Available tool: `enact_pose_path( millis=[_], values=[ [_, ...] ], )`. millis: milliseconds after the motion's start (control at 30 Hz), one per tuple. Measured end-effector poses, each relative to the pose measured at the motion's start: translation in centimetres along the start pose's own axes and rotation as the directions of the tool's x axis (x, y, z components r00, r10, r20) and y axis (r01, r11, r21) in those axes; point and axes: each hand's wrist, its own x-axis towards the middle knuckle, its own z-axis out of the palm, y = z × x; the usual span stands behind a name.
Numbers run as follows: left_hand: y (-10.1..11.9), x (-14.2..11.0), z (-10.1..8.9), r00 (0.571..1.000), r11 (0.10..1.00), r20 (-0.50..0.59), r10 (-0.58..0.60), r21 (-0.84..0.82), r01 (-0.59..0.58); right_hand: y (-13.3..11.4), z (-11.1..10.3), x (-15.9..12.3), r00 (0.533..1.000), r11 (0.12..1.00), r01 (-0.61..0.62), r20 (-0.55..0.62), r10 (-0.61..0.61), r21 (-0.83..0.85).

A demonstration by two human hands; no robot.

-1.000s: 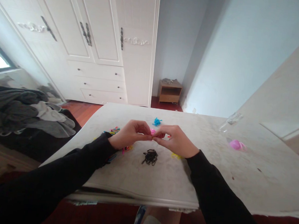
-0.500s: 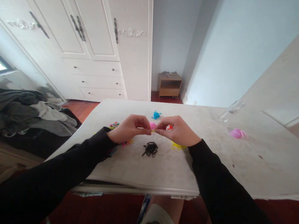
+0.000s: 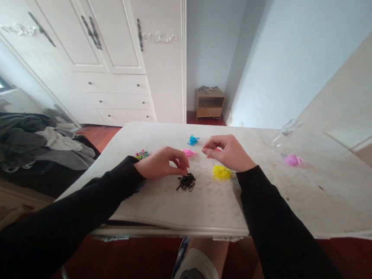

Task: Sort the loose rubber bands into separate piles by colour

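My left hand (image 3: 164, 163) is over the near edge of a pile of black rubber bands (image 3: 186, 182), its thumb and curved fingers slightly apart. Whether a fingertip touches the pile cannot be made out. Farther right, my right hand (image 3: 228, 153) is closed in a pinch, with a tiny bit of yellow rubber band (image 3: 198, 152) showing at the fingertips. Between the hands lies a pink pile of bands (image 3: 189, 153). Red bands (image 3: 218, 150) are partly hidden behind the right hand. A yellow pile (image 3: 222, 173) sits just below it.
On the white table (image 3: 266, 194) are blue bands (image 3: 193, 140) at the back and multicoloured bands (image 3: 142, 155) by my left wrist. A clear bottle (image 3: 286, 133) and a pink bundle (image 3: 293, 160) are on the right. Dark clothes (image 3: 19, 142) are heaped left of the table.
My hands, together over the pink pile before, have parted. The left came down toward the black bands; the right moved right and slightly up, uncovering the yellow pile.
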Motion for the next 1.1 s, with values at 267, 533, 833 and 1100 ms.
enact_pose_path(
  millis=[267, 533, 833, 1100],
  values=[
    [0.1, 0.0, -0.2, 0.995, 0.997, 0.095, 0.04, 0.057, -0.045, 0.6, -0.8, -0.1, 0.99, 0.998, -0.064, 0.128, 0.061, 0.021],
    [-0.1, 0.0, -0.4, 1.0, 0.999, -0.014, -0.005, 0.05, 0.005, 2.0, -3.3, -0.7, 0.945, 0.98, -0.19, 0.283, 0.164, 0.065],
    [-2.2, 0.1, -4.6, 0.942, 0.999, -0.333, -0.029, 0.015, 0.036, 2.2, -4.5, -1.4, 0.89, 0.964, -0.265, 0.378, 0.256, -0.03],
    [-3.5, 0.0, -6.6, 0.938, 0.982, -0.33, -0.109, 0.108, 0.152, 2.8, -4.7, -1.7, 0.868, 0.957, -0.285, 0.41, 0.28, -0.049]
  ],
)
